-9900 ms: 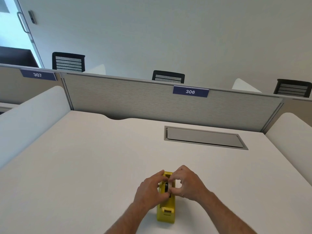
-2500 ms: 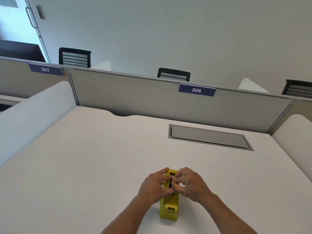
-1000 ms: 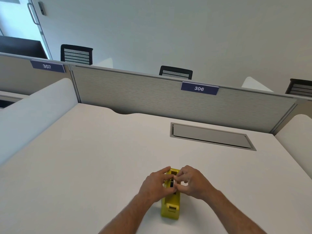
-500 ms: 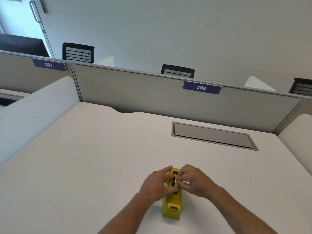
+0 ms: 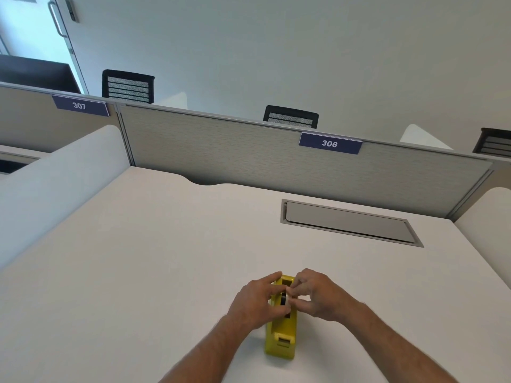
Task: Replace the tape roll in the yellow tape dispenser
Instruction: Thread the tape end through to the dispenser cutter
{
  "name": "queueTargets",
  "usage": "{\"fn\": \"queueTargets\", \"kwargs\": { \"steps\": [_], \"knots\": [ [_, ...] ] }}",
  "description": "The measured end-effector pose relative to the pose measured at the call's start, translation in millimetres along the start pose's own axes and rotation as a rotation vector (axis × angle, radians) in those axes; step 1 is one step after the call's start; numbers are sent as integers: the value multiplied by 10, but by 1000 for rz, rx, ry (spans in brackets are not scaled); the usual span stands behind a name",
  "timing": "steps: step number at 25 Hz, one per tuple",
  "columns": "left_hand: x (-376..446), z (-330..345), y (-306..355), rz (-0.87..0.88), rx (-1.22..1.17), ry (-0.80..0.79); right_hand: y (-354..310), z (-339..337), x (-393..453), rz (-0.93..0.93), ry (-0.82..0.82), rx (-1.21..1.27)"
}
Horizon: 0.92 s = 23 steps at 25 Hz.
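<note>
With the yellow tape dispenser [image 5: 281, 334] lying lengthwise toward the person on the counter [image 5: 154, 258], left hand [image 5: 258, 302] and right hand [image 5: 318, 295] flank its well, both grips pinched on the tape roll [image 5: 284, 299].

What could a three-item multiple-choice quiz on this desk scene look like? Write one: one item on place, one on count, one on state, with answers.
1. Where does the yellow tape dispenser stand?
A. On the white desk, near its front edge
B. On the grey cable hatch
C. Against the partition

2. How many numbered blue signs show on the partition?
A. One
B. Two
C. Three

3. What are the hands doing?
A. Resting flat on the desk, apart
B. Lifting the dispenser clear of the desk
C. Both closed in at the dispenser's roll well

Answers:
1. A, the dispenser sits on bare desk, well short of the hatch.
2. B, signs 307 and 306 are visible.
3. C, the left hand and right hand meet over the well, fingers pinched there.
</note>
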<state>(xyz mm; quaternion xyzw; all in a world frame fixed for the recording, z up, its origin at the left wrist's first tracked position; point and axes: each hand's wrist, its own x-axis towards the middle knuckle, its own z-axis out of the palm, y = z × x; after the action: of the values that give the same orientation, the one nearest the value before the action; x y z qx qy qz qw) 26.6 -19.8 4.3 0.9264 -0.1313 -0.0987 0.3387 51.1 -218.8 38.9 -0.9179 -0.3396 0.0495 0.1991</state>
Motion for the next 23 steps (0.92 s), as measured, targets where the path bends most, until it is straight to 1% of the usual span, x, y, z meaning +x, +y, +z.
{"fn": "queueTargets", "kwargs": {
  "steps": [16,23],
  "knots": [
    [-15,-16,25,-5,15,1,-2,-30,35,-4,-18,-10],
    [-10,-13,13,-9,-1,-1,-15,13,59,15,9,20]
  ]
}}
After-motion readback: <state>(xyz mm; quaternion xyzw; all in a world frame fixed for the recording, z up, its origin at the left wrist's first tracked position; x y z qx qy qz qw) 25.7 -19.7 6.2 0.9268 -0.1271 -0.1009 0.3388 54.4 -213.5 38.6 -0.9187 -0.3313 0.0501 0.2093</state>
